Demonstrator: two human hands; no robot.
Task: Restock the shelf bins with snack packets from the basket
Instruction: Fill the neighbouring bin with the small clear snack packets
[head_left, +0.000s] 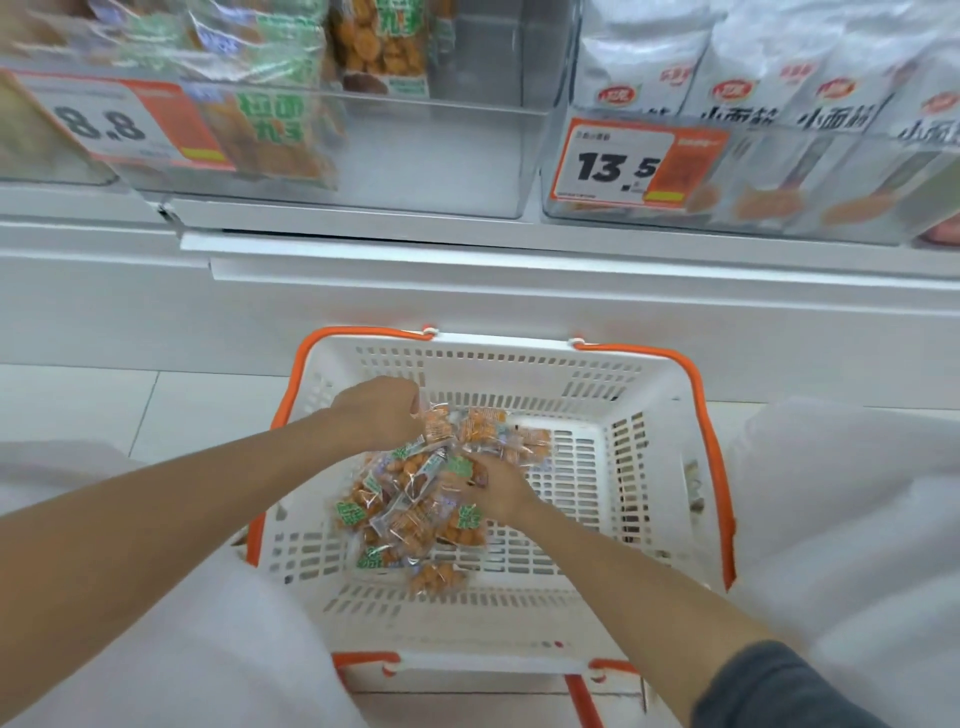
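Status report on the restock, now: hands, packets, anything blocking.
Left hand and right hand both down in the basket, gripping snack packets. Pile not yet lifted. Shelf bin above half bare, nothing blocking it.

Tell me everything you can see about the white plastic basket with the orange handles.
The white plastic basket is rectangular, with slotted walls and bottom and orange handles folded down around its rim. It sits upright on the pale tiled floor in front of the white shelf base. Small clear snack packets with orange contents lie heaped in its left half. The left hand and right hand reach inside and hold packets.
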